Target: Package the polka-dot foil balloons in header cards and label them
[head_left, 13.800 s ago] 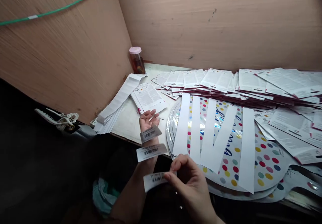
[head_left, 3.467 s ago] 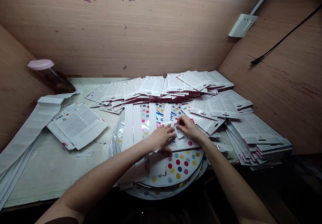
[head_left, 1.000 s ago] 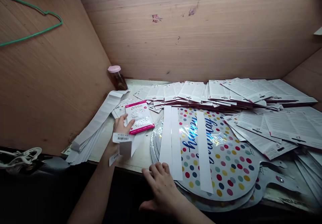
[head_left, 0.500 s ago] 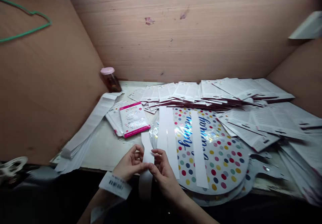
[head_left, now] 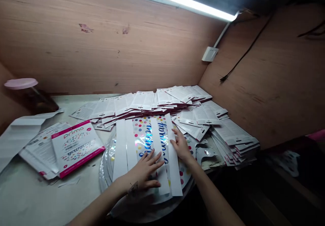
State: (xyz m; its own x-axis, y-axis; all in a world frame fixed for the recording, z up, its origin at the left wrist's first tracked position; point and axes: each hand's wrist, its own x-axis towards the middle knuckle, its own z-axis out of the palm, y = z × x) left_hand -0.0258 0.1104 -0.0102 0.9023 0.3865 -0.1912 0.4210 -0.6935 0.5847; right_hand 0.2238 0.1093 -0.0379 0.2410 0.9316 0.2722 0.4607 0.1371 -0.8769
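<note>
Currently, both hands are staying apart over a stack of dotted balloons [head_left: 141, 139] on the table [head_left: 83, 188]. The left hand [head_left: 146, 170] is lying palm down, fingers spreading across the top balloon and a middle paper strip [head_left: 164, 178]. The right hand [head_left: 181, 147] is bending its fingers at the right edge of the outermost paper strip [head_left: 174, 163]; whether it is pinching the paper is unclear. This strip is running lengthwise over the balloon, just right of the blue lettering. 2 more strips [head_left: 119, 150] are lying side by side at the left of the stack. A blurred label [head_left: 133, 187] is showing on the left wrist. Left of the balloons, a pink-and-white packet [head_left: 77, 148] is resting partly on other packets [head_left: 43, 148].
</note>
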